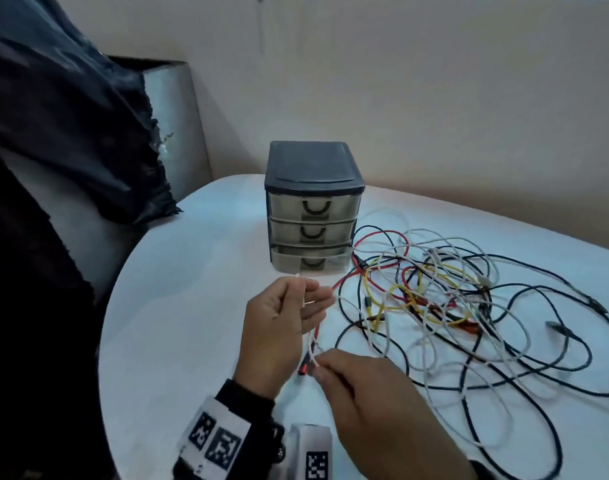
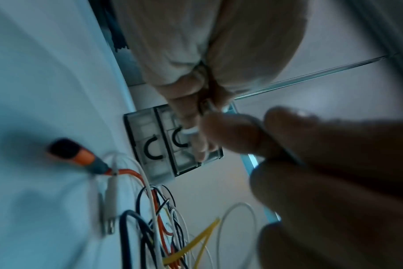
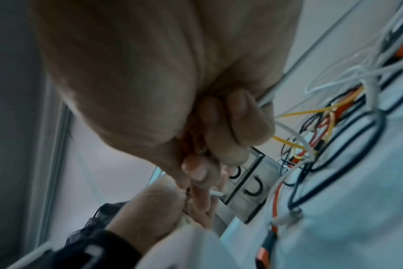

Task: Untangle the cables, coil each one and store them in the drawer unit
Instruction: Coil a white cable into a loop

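The left hand (image 1: pixel 282 327) is raised above the table (image 1: pixel 178 306), palm turned inward, thumb and fingers pinching the end of a white cable (image 1: pixel 308 337) whose small plug tip pokes out above the fingertips. That cable runs down to the right hand (image 1: pixel 372 393), which sits lower and nearer the table edge, its thumb and forefinger closed on the same white cable. A red cable (image 1: pixel 315 336) hangs alongside the white one between the two hands, its red plug end just beside the right fingertips; whether either hand grips it I cannot tell.

The drawer unit (image 1: pixel 313 206) stands upright at the back of the table, a dark top over three see-through drawers with curved black handles. The two upper drawers are pushed in; the bottom one sits slightly pulled forward. What lies inside the drawers cannot be made out through their cloudy fronts.

To the right of the unit, touching its lower corner, spreads the tangle of cables (image 1: pixel 452 299): black, white, red and yellow loops crossing over each other on the table. A dark cloth (image 1: pixel 71 133) hangs at the left
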The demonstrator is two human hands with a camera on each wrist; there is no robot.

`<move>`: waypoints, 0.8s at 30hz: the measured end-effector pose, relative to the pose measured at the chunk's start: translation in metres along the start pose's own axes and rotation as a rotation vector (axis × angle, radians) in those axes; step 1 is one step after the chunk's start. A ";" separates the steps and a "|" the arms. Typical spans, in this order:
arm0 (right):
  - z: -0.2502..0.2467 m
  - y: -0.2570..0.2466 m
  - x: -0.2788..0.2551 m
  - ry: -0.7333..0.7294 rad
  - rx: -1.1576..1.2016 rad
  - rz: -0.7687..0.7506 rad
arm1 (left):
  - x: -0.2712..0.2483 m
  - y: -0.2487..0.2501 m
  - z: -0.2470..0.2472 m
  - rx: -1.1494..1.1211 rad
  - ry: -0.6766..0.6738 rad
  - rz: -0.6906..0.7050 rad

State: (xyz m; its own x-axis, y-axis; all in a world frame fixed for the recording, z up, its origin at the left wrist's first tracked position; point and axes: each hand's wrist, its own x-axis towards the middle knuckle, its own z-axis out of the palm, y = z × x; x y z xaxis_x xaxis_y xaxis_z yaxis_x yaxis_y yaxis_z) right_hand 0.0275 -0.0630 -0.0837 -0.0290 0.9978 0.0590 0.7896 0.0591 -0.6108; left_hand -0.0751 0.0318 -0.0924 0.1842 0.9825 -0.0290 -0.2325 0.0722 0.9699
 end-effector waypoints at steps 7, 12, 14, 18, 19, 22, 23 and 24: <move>-0.032 0.005 0.012 0.152 0.183 0.056 | 0.006 0.005 -0.001 0.502 -0.400 -0.035; -0.051 0.014 0.014 0.314 0.467 0.109 | -0.001 0.018 -0.003 0.369 -0.551 -0.124; -0.051 0.015 0.013 0.321 0.482 0.090 | -0.001 0.020 -0.007 0.343 -0.575 -0.164; -0.051 0.016 0.014 0.336 0.434 0.068 | -0.007 0.017 -0.013 0.265 -0.673 -0.297; -0.050 0.016 0.015 0.330 0.432 0.061 | -0.008 0.017 -0.014 0.256 -0.681 -0.309; -0.049 0.016 0.017 0.331 0.506 0.052 | -0.011 0.022 -0.015 0.139 -0.683 -0.310; -0.049 0.016 0.017 0.340 0.568 0.063 | -0.012 0.024 -0.015 0.067 -0.664 -0.303; -0.049 0.017 0.019 0.354 0.618 0.080 | -0.013 0.025 -0.015 -0.016 -0.631 -0.297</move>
State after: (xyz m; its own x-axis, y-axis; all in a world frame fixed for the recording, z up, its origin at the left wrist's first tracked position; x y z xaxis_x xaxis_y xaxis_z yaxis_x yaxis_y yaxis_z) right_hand 0.0706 -0.0447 -0.0548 0.2977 0.9369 0.1835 0.2866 0.0957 -0.9533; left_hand -0.0975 0.0231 -0.0718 0.7608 0.6333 -0.1419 -0.0992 0.3294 0.9390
